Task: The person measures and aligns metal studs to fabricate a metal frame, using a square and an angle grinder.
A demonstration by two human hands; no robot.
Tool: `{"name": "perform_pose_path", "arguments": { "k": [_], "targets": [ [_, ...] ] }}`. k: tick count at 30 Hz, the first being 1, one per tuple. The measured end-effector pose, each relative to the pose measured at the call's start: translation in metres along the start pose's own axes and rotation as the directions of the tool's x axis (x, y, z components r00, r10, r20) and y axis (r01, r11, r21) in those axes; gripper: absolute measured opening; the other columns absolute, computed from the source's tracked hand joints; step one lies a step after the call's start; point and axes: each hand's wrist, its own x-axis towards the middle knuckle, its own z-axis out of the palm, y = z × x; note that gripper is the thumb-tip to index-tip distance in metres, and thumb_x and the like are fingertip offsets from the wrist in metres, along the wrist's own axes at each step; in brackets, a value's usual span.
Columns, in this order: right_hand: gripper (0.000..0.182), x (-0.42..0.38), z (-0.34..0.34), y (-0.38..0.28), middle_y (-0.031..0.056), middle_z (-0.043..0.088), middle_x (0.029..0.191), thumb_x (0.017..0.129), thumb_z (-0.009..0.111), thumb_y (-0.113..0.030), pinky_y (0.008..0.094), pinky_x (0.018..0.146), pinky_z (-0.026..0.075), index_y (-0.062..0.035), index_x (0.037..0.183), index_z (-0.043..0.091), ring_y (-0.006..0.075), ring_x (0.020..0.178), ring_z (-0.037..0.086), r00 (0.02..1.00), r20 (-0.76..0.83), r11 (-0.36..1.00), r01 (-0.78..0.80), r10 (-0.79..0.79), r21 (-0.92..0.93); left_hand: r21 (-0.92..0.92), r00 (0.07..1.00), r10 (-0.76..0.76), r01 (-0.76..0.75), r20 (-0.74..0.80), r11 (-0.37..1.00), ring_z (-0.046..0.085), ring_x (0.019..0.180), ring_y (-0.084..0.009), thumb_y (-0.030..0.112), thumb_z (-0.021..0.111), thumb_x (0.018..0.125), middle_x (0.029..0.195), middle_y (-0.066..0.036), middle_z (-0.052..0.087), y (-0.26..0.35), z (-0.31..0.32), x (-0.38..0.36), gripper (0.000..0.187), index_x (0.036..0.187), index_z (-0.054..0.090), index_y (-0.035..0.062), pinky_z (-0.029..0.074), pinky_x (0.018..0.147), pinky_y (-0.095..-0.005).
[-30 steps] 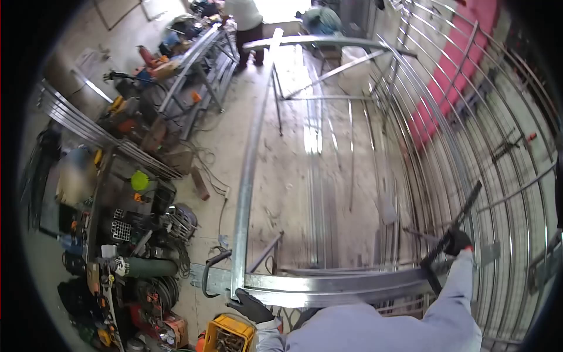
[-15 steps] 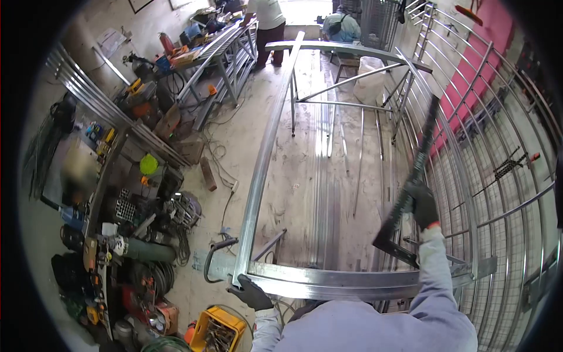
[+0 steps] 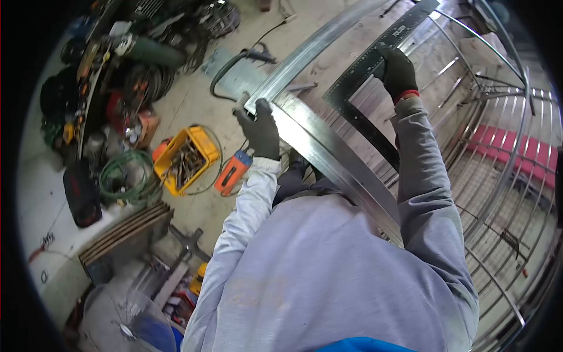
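My right hand (image 3: 399,73), in a dark glove with a red cuff, grips a black framing square (image 3: 360,75) by its long, marked arm. The square is held over the metal frame, its corner pointing left and its short arm running down to the right. My left hand (image 3: 260,132), also gloved, has its thumb and fingers around the corner end of the shiny metal frame (image 3: 319,138). One long tube (image 3: 311,50) runs away from that corner, and another passes in front of my body. My right sleeve hides part of the frame.
A yellow crate (image 3: 196,149) of metal pieces and an orange device (image 3: 233,173) are on the floor to the left. Beyond are a coiled green hose (image 3: 108,176), a gas cylinder (image 3: 155,51) and a fan (image 3: 126,311). A metal grille (image 3: 492,193) stands at right.
My view has swung down and toward the left. The square has gone from steeply raised to a flatter position nearer the frame's left corner. My left hand stays at that corner.
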Motion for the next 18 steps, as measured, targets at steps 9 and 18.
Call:
{"name": "perform_pose_path", "arguments": {
  "k": [9,18],
  "targets": [
    [0.042,0.008,0.051,-0.056,0.0147,0.077,0.108,0.089,0.083,-0.018,0.0424,0.087,0.061,-0.0062,0.128,0.073,0.0326,0.098,0.075,0.848,0.271,0.398,-0.466,0.456,0.79,0.094,0.994,0.103,-0.1,-0.024,0.99,0.059,0.089,-0.0129,0.022,0.066,0.102,0.123,-0.01,0.06,-0.008,-0.005,0.002,0.052,0.147,0.051,-0.0008,0.053,0.074,-0.0273],
    [0.029,0.017,0.064,-0.099,0.0115,0.075,0.093,0.105,0.067,-0.027,0.0355,0.068,0.065,0.002,0.11,0.072,0.0216,0.079,0.076,0.644,0.466,-0.05,-0.554,0.607,0.831,-0.098,1.0,-0.001,0.003,0.02,0.995,0.057,0.078,-0.0072,0.016,0.063,0.104,0.109,-0.006,0.06,0.004,-0.001,-0.004,0.049,0.148,0.048,0.0026,0.049,0.063,-0.0223]
  ]
}}
